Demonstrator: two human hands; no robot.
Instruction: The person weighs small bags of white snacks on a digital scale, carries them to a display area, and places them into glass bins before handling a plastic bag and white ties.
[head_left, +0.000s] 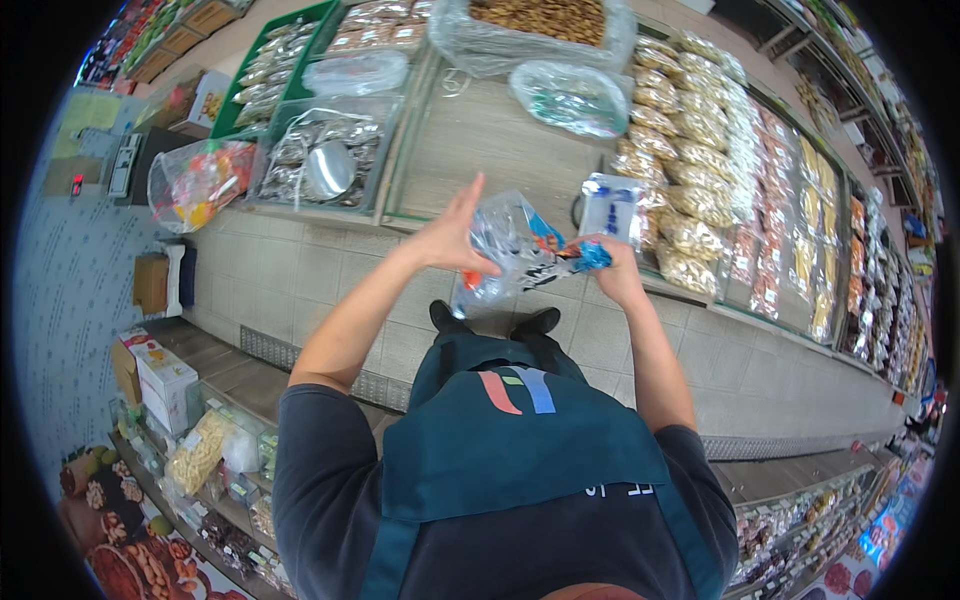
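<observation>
A crumpled clear plastic bag (499, 225) with blue, orange and black print hangs in front of me, near the counter's front edge. My right hand (619, 274) grips its bunched blue end. Against the bag's other side, my left hand (450, 236) has its thumb and forefinger spread wide, the clear film lying between them; its other fingers are partly hidden. Just beyond my right hand, a white packet (611, 202) with blue print lies on the wooden display counter (487, 142). A black looped handle (576, 211) shows partly beside the packet.
Left on the counter, a clear bin (386, 161) holds dark packets and a metal scoop (330, 171). A plastic-lined tray (450, 34) of brown pieces stands behind, near a bundle of plastic bags (570, 97). Rows of bagged goods (697, 180) flank the right. Low shelves (217, 337) run behind me.
</observation>
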